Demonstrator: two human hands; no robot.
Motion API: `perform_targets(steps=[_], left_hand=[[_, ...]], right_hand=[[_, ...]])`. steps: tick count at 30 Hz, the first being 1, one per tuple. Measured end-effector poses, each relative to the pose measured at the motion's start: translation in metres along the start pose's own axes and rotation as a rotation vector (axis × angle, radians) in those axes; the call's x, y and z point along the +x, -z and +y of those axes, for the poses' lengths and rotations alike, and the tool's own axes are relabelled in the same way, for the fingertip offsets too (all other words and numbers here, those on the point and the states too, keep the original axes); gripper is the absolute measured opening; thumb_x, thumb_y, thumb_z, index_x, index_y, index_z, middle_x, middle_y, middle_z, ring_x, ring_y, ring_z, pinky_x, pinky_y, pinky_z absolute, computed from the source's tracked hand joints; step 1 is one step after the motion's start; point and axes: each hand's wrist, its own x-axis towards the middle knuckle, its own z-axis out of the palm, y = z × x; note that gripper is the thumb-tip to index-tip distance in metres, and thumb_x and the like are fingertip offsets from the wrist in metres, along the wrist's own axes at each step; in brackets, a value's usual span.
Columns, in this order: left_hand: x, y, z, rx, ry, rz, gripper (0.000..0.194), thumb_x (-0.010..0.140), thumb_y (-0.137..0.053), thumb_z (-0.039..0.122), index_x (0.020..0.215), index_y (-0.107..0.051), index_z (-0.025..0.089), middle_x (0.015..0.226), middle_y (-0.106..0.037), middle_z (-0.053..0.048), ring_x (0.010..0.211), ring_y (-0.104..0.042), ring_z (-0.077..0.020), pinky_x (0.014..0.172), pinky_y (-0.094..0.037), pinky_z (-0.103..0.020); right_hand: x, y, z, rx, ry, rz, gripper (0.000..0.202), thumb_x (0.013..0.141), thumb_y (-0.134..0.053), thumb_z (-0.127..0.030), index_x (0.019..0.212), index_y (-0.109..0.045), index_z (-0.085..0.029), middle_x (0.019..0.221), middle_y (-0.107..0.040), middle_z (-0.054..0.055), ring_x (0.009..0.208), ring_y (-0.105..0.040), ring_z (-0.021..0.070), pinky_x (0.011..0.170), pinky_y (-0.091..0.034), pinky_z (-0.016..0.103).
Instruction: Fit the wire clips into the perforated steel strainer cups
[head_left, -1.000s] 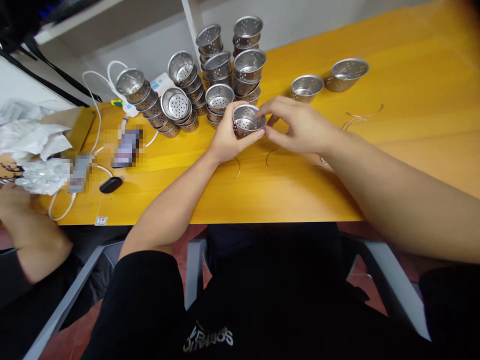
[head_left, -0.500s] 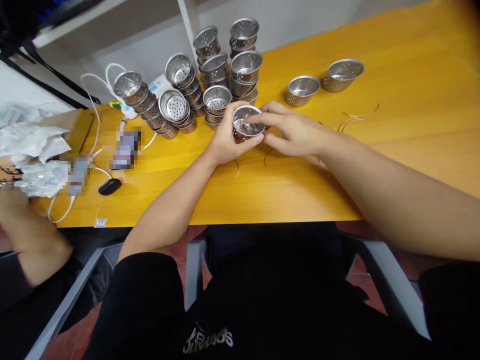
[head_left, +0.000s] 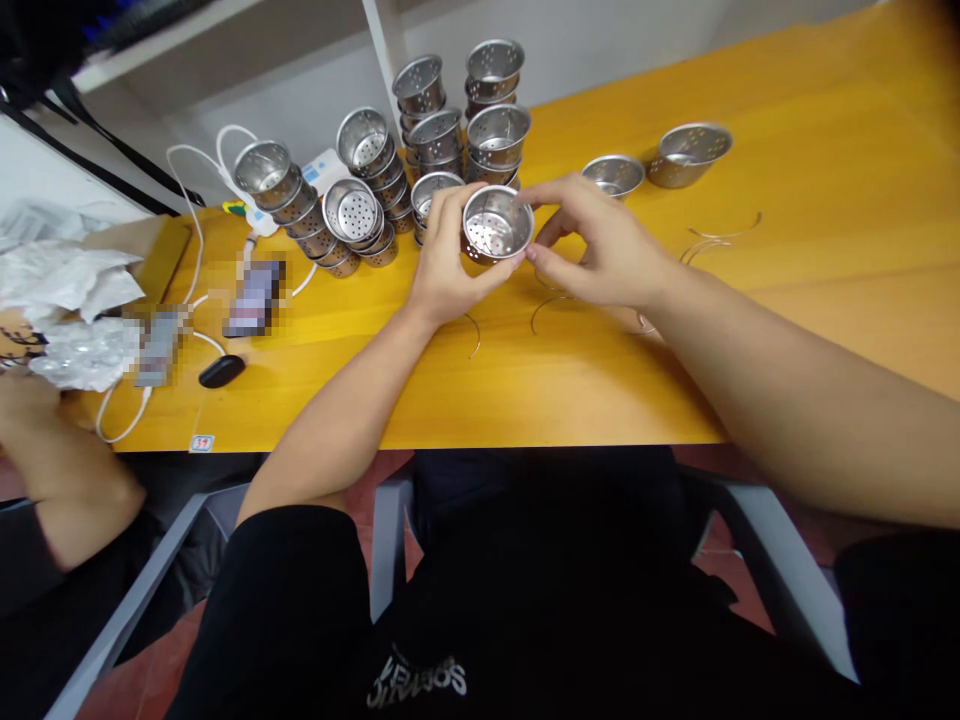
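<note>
1. The left hand (head_left: 439, 265) is wrapped round one cup (head_left: 498, 222), held mouth up and tipped towards the wearer, just in front of the stacks (head_left: 300, 215).
2. The right hand (head_left: 600, 245) has thumb and forefinger parted at the cup's right rim; whether they grip it, I cannot tell.
3. The cup could slip or twist, I judge, if the right fingers push harder than the left hand resists.
4. A knock from the left knuckles could topple a stack: they are close, and several stacks lean.
5. The wires (head_left: 478, 340) could be swept along or tangled, since some lie close by the right forearm.
6. Counting cups: one in hand, plus two loose cups (head_left: 690, 155) standing apart on the worktop (head_left: 555, 400).
7. Stacks: eight topmost rims show; cups lower down overlap too much to count.
8. Wires: at least four, the right arm perhaps hiding others.
9. Black case (head_left: 222, 371): one. Number tag (head_left: 202, 443): one.
</note>
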Motion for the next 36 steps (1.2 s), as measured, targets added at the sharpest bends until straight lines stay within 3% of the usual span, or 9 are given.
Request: perform_targets(steps=[5,11,16,20,25,31,36], left_hand=[[0.005,0.016,-0.005,0.048,0.051,0.153,0.115,0.093,-0.080,0.108,0.180,-0.046,0.042,0.186,-0.051,-0.016,0.192,-0.039,-0.0469,0.169,-0.026,-0.067],[0.011,0.027,-0.030,0.011,0.121,0.267,0.125,0.098,-0.074,0.107,0.194,-0.020,0.046,0.206,-0.038,-0.010,0.207,-0.015,-0.0402,0.174,-0.014,-0.059],[0.007,0.025,-0.039,0.033,0.106,0.254,0.122,0.107,-0.062,0.105,0.200,-0.011,0.047,0.214,-0.031,-0.005,0.209,-0.012,-0.0317,0.174,-0.011,-0.052],[0.004,0.022,-0.054,0.023,0.093,0.166,0.110,0.115,-0.060,0.095,0.202,-0.008,0.051,0.212,-0.040,0.000,0.208,-0.019,-0.0234,0.173,-0.019,-0.047],[0.005,0.014,-0.076,0.009,0.148,0.221,0.115,0.113,-0.065,0.096,0.201,-0.010,0.048,0.212,-0.038,-0.003,0.207,-0.020,-0.0239,0.173,-0.019,-0.047],[0.009,0.018,-0.058,-0.097,0.271,0.228,0.126,0.101,-0.074,0.105,0.197,-0.029,0.036,0.205,-0.045,-0.016,0.207,-0.016,-0.0374,0.173,-0.013,-0.059],[0.008,0.020,-0.047,-0.056,0.191,0.206,0.125,0.104,-0.064,0.108,0.200,-0.019,0.041,0.209,-0.041,-0.012,0.210,-0.008,-0.0296,0.174,-0.006,-0.050]], right_hand=[[0.000,0.002,0.005,-0.007,-0.029,-0.001,0.078,0.113,-0.079,-0.085,0.182,-0.068,-0.050,0.171,-0.079,0.008,0.129,-0.088,0.0449,0.129,-0.068,0.073],[0.000,0.002,0.010,-0.021,-0.023,-0.006,0.075,0.113,-0.075,-0.087,0.180,-0.068,-0.054,0.170,-0.081,0.005,0.140,-0.085,0.0495,0.132,-0.064,0.082],[0.000,-0.001,0.013,-0.002,0.003,-0.008,0.073,0.114,-0.081,-0.078,0.178,-0.072,-0.044,0.160,-0.085,0.010,0.127,-0.089,0.0444,0.122,-0.072,0.073],[0.000,-0.003,0.016,0.009,0.024,-0.010,0.064,0.115,-0.082,-0.071,0.171,-0.077,-0.039,0.151,-0.088,0.011,0.116,-0.089,0.0404,0.111,-0.077,0.065],[0.001,-0.004,0.016,0.029,0.049,-0.021,0.053,0.119,-0.077,-0.065,0.162,-0.081,-0.035,0.142,-0.090,0.011,0.106,-0.087,0.0357,0.110,-0.077,0.063],[0.002,-0.007,0.018,0.055,0.060,-0.030,0.046,0.115,-0.081,-0.060,0.151,-0.085,-0.031,0.131,-0.093,0.012,0.102,-0.087,0.0362,0.106,-0.077,0.066],[0.001,-0.009,0.025,0.058,0.044,-0.023,0.051,0.111,-0.086,-0.064,0.150,-0.088,-0.032,0.128,-0.093,0.011,0.106,-0.089,0.0382,0.108,-0.078,0.064]])
